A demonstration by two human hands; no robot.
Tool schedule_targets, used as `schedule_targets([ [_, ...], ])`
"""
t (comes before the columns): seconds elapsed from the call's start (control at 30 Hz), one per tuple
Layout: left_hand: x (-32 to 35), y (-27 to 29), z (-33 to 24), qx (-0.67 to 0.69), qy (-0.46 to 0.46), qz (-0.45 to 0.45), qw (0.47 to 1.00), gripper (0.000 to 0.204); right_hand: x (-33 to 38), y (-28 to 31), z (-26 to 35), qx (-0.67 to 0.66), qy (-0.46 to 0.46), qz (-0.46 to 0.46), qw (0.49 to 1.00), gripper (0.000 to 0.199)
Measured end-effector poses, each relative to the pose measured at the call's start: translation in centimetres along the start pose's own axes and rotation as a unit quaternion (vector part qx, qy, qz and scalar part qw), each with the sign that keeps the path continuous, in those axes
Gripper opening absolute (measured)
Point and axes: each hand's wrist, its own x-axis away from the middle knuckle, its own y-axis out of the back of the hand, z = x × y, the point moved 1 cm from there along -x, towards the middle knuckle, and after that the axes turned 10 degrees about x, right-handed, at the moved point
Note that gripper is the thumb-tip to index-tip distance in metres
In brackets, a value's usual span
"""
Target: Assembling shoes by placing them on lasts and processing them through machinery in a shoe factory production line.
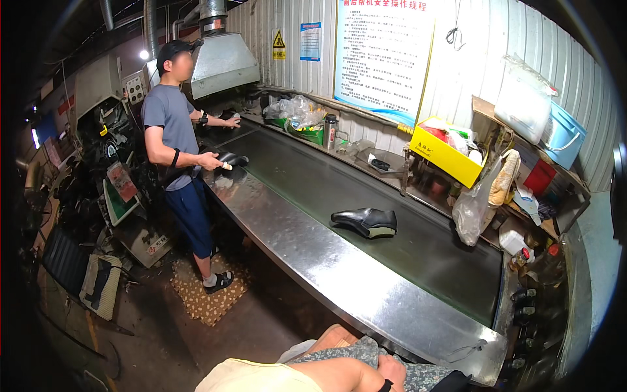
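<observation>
Black leather shoe (pixel 366 221) lies mid conveyor belt (pixel 418 255), well apart from wearer | wearer's forearm (pixel 339 374) at lower edge; hands hidden, grip unreadable | co-worker (pixel 175 130) holds another shoe (pixel 230 159) at far end.

Only 1 forearm (pixel 339 374) of the wearer shows, at the 6 o'clock edge of the view. It lies bare and nearly level, running from 7 o'clock toward 5 o'clock across the lap. The hand (pixel 392 369) at its end is curled loosely, knuckles up, fingers tucked under and hidden, resting with nothing seen in it. A dark band sits at the wrist. Which arm it is cannot be told; no 2nd hand is in view.
</observation>
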Motion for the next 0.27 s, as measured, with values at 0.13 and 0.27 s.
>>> schedule_targets([
  [0.13,0.6,-0.9,0.3,0.034,0.017,-0.008,0.999,0.029,0.4,0.6,-0.2,0.017,-0.025,0.0,1.0,0.021],
  [0.27,-0.9,3.6,0.2,0.004,0.176,-0.035,0.984,0.026,0.9,3.6,-2.1,-0.038,0.016,0.031,0.999,0.023],
])
